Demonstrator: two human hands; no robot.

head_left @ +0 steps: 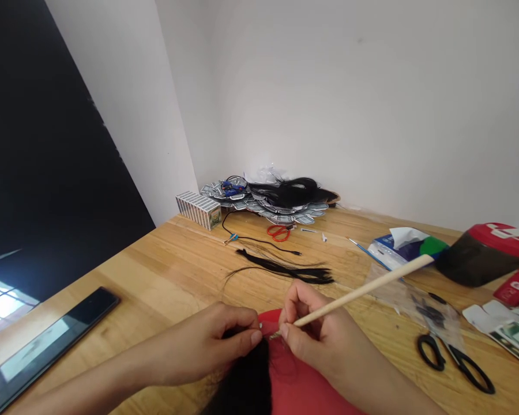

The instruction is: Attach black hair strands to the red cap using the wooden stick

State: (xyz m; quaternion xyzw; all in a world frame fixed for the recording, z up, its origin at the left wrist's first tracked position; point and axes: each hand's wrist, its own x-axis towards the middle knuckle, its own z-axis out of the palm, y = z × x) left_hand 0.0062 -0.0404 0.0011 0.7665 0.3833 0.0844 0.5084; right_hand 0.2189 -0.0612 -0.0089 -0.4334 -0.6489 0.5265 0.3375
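Note:
My left hand (pixel 225 337) is closed, thumb and forefinger pinched at the top of a bundle of black hair (pixel 246 383) that hangs toward me. My right hand (pixel 313 331) grips a long, pale wooden-handled needle (pixel 367 286) like a pen. Its thin tip points left, close to my left thumb; the exact shape of the tip is too small to tell. Beneath both hands lies a smooth red surface (pixel 303 383), partly covered by the hair and my right hand. A tiny white bit shows at my left fingertips.
A dark phone-like slab (pixel 47 351) lies left. Beyond my hands are loose black hair strands (pixel 285 268), a black cable (pixel 263 241) and orange-handled scissors (pixel 279 232). Black scissors (pixel 452 354), a plastic bag (pixel 432 311) and a red-lidded tub (pixel 484 256) stand right. Stacked boxes (pixel 199 208) sit behind.

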